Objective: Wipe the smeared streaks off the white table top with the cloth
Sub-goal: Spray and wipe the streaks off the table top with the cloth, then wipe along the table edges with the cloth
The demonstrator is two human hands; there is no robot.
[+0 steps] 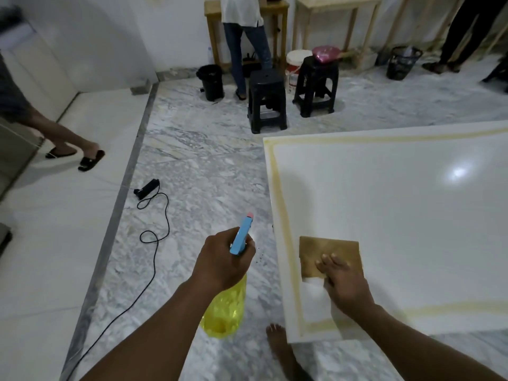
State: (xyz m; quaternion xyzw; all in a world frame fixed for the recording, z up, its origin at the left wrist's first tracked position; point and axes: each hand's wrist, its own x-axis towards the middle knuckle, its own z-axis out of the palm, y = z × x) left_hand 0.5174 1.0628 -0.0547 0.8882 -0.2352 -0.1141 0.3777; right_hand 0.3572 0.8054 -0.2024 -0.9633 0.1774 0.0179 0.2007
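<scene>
Cloth [327, 254]: a brown, roughly square piece lying flat on the white table top [398, 215], near the corner closest to the person. Its edges run about parallel to the table's edges; no clear long axis. A white portion continues under and below the palm.
Streaks [277, 188]: yellowish bands forming a border just inside the table's edges. One runs along the left edge, away from the person; another along the far edge; another along the near edge to the right.
Right hand [343, 281]: palm down, fingers spread flat and pressed on the near part of the cloth; not curled around it.
Left hand [222, 259]: closed around the neck of a spray bottle [225, 306], held over the floor just left of the table.
Spray bottle: translucent yellow body hanging below the fist, liquid level not discernible. Blue trigger head [243, 232] with a pink tip points up and away from the person.
Floor [198, 171]: grey marble. Black cable [156, 215] with a plug block lies on it.
Background: two black stools [266, 100], a black bin [211, 81], a black basket [404, 61], contents unclear.
Bare foot [277, 345]: beside the near table corner.
</scene>
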